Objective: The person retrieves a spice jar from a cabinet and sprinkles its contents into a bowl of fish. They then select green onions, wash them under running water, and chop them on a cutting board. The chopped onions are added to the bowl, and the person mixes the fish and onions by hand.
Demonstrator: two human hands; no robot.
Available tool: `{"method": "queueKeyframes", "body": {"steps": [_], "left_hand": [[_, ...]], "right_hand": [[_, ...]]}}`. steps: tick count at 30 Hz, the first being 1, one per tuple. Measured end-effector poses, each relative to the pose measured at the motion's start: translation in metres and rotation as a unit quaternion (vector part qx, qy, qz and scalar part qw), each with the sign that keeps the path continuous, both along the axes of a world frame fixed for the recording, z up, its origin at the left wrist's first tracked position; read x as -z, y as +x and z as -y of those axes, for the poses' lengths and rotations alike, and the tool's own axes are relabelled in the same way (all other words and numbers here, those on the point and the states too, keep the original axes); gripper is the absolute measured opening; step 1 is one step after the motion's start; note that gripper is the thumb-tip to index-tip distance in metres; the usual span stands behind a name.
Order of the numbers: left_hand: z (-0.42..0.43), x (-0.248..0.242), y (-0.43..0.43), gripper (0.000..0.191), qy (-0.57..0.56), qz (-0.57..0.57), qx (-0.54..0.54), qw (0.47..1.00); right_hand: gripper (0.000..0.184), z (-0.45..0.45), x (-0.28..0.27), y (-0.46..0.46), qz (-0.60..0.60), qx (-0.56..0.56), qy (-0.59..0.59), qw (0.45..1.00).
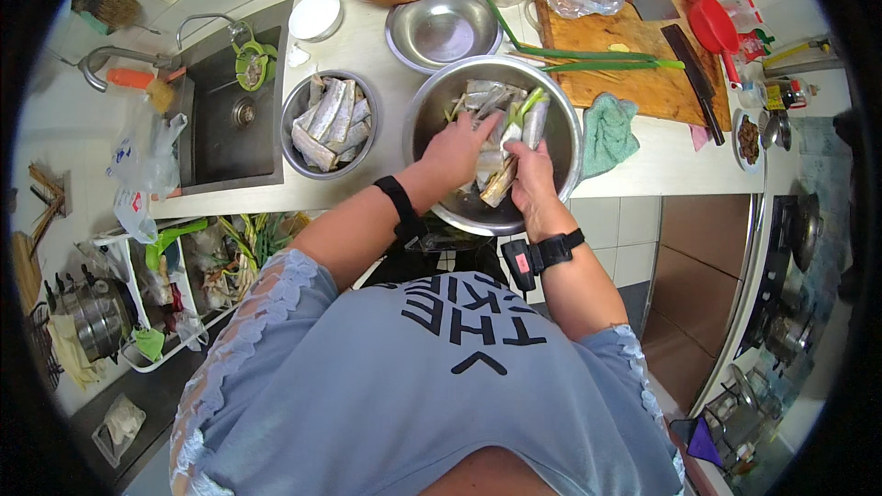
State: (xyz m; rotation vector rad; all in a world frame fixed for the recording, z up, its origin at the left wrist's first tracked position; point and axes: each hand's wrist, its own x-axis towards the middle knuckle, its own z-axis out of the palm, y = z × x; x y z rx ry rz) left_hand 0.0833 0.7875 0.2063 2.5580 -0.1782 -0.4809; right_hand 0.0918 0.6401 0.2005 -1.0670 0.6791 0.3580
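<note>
Both my hands are inside a large stainless steel bowl [569, 151] on the countertop, among cut silvery fish pieces [490, 95] and green scallion sections [530, 102]. My right hand [536, 176] grips a fish piece [500, 184] near the bowl's right side, its thumb on top. From the left, my left hand [451, 155] reaches in with its fingers on the fish; whether they hold a piece is hidden. A smaller metal bowl [286, 134] full of more fish pieces [332, 110] stands to the left.
Behind the large bowl stands a metal basin [444, 27]. Long scallions [599, 55] cross a wooden cutting board [586, 93], where a dark-bladed knife [689, 72] lies. A green cloth [610, 134] touches the bowl's right side. The sink [227, 145] is at left, a stove [778, 275] at right.
</note>
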Motion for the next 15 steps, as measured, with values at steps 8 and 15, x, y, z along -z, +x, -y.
{"method": "queueKeyframes", "body": {"steps": [8, 15], "left_hand": [[-0.036, -0.002, 0.009, 0.062, -0.086, 0.052, -0.020, 0.995], [-0.010, 0.042, 0.024, 0.090, -0.273, -0.034, -0.265, 0.924]], "right_hand": [[0.040, 0.027, -0.035, 0.003, 0.181, -0.164, -0.036, 0.969], [0.058, 0.016, 0.021, 0.031, 0.063, -0.113, -0.108, 0.986]]}}
